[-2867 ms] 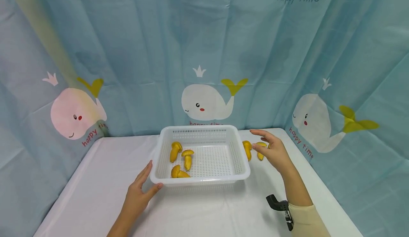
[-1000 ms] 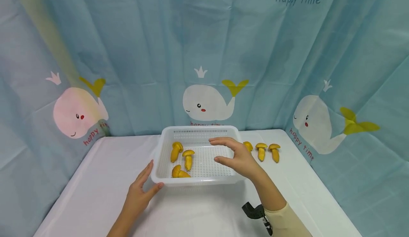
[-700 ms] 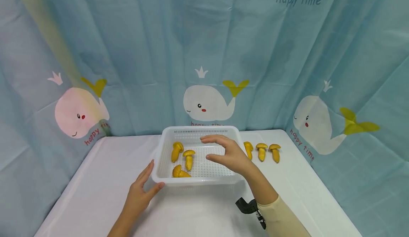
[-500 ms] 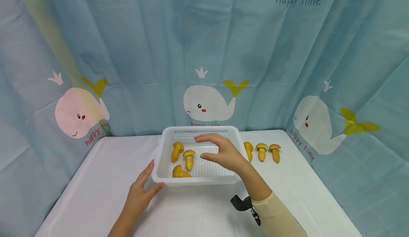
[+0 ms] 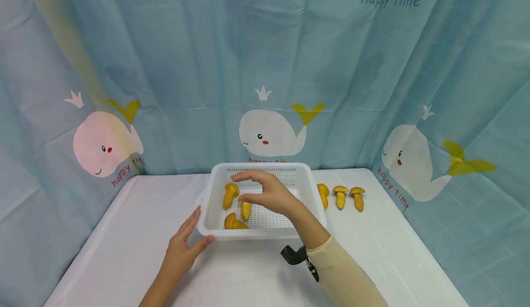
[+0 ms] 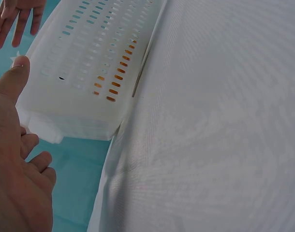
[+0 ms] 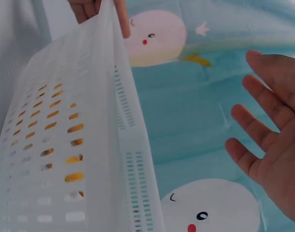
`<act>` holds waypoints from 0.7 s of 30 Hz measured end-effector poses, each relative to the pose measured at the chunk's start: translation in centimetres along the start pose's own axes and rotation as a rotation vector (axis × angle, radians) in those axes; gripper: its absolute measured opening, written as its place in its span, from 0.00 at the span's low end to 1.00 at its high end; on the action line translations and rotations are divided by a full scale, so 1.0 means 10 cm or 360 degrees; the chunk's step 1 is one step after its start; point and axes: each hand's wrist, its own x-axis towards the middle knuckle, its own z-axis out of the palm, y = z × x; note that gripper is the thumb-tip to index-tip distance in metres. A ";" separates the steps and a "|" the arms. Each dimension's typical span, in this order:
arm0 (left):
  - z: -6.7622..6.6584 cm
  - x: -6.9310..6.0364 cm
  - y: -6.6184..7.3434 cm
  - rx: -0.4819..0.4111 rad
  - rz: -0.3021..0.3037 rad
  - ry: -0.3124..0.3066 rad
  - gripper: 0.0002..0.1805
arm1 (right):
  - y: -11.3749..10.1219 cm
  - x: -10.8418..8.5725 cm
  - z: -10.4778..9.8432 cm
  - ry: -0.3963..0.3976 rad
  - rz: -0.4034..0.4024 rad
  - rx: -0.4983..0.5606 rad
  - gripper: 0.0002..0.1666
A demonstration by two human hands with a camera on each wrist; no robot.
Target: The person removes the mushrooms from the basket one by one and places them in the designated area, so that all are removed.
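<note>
A white perforated basket holds three yellow mushroom-shaped pieces, one at the back left, one at the front left and one partly behind the right thumb. My left hand rests with thumb and fingertips at the basket's left end, its fingers spread. Above the basket's left half, my right hand hovers with thumb and fingers parted and nothing between them. In the left wrist view the left thumb lies by the basket's rim. The right hand is apart from the basket in the right wrist view.
Three more yellow mushroom-shaped pieces, such as the middle one, lie in a row on the white-covered table right of the basket. A blue curtain with whale prints hangs behind and at both sides. A black strap piece sticks out at the right wrist.
My right hand has moved left from the pieces on the table to over the basket's left half, its fingers still parted. The left hand has stayed at the basket.
</note>
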 end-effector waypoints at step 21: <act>0.00 0.00 0.01 -0.0022 -0.0001 -0.0012 0.49 | 0.39 0.33 0.41 -0.0205 0.0201 -0.0131 0.23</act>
